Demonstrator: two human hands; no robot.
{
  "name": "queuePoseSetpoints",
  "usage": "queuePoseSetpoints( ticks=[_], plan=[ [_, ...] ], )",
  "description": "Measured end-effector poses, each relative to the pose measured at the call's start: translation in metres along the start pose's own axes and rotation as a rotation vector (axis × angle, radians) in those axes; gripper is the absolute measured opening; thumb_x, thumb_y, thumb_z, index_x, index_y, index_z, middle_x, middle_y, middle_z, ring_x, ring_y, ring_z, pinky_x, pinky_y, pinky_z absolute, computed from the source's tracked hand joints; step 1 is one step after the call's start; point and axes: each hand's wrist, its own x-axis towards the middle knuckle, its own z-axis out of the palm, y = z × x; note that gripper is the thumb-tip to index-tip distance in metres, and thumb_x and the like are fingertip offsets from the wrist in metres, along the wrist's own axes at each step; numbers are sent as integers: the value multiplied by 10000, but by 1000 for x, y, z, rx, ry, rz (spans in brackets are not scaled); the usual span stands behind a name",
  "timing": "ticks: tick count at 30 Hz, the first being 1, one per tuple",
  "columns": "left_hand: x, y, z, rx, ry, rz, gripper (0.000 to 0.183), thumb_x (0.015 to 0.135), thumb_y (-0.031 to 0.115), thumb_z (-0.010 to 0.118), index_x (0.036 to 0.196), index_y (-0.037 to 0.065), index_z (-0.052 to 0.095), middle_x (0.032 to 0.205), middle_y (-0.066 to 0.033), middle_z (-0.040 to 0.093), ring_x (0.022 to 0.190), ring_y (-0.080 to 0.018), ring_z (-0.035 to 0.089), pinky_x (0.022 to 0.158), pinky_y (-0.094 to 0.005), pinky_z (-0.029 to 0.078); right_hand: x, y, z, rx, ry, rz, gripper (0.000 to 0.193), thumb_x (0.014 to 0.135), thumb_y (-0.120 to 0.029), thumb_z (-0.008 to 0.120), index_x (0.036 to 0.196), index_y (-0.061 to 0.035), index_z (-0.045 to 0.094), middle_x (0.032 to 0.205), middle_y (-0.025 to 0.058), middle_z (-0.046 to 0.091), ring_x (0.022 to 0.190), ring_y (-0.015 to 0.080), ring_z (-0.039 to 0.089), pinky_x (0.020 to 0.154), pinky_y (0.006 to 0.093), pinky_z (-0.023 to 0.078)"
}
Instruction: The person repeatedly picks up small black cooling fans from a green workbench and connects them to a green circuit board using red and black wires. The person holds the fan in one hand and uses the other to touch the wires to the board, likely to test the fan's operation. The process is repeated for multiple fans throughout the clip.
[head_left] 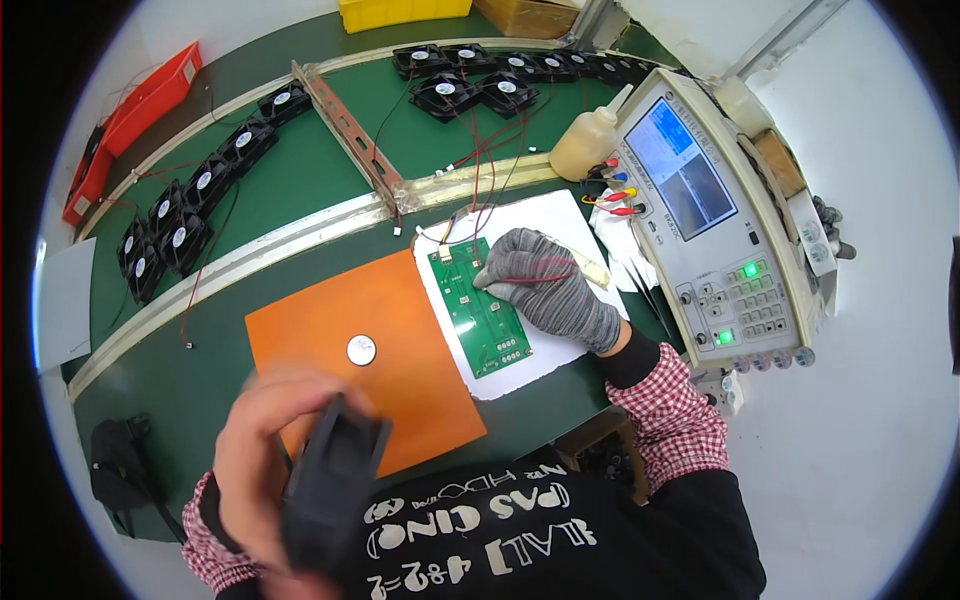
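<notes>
My bare left hand is closed round a black cooling fan, lifted near my body and blurred by motion. My right hand wears a grey knitted glove. Its fingertips are pinched together over the upper right part of a green circuit board; what lies between them is hidden. A red wire runs across the back of the glove. Beneath the board is a white sheet. At the board's top left corner, a white connector with coloured wires is plugged in.
On an orange mat lies a round white disc. Rows of black fans stand at left and back, beyond a raised metal rail. A tester with a screen, a squeeze bottle and tweezers are on the right.
</notes>
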Motion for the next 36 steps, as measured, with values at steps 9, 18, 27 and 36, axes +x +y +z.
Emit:
queuePoseSetpoints(
  ticks=[9, 18, 27, 36],
  plan=[
    [21, -27, 8, -194, -263, 94, 1061, 605, 700, 769, 1296, -60, 505, 1166, -209, 583, 1052, -370, 601, 917, -447, 466, 5, 1, 2, -222, -27, -137, 120, 776, -108, 740, 882, -126, 686, 897, 37, 642, 905, 258, 608, 838, 397, 439],
    [259, -94, 43, 864, 12, 872, 730, 787, 281, 754, 1431, 122, 449, 1473, -169, 426, 1386, -341, 381, 1171, -510, 275, 2, -23, 0, 367, 225, 280, 247, 922, -258, 687, 976, -16, 680, 847, 41, 664, 763, 110, 608, 704, 270, 493],
    [297, -224, -150, 1382, 532, -147, 407, 967, 432, 499, 1329, 256, 564, 1386, -149, 506, 1270, -384, 476, 1018, -628, 363, 60, -26, -9, -423, 72, 39, 378, 883, -302, 686, 1151, -43, 619, 1027, 162, 631, 934, 301, 635, 772, 407, 512],
    [204, -152, -103, 954, 418, 248, 321, 699, 102, 767, 968, 52, 601, 1051, -140, 542, 1047, -342, 510, 902, -420, 435, 229, 49, 16, -982, -68, 584, 754, 900, -525, 604, 1487, -111, 376, 1501, 188, 392, 1401, 448, 338, 1076, 638, 335]
  ],
)
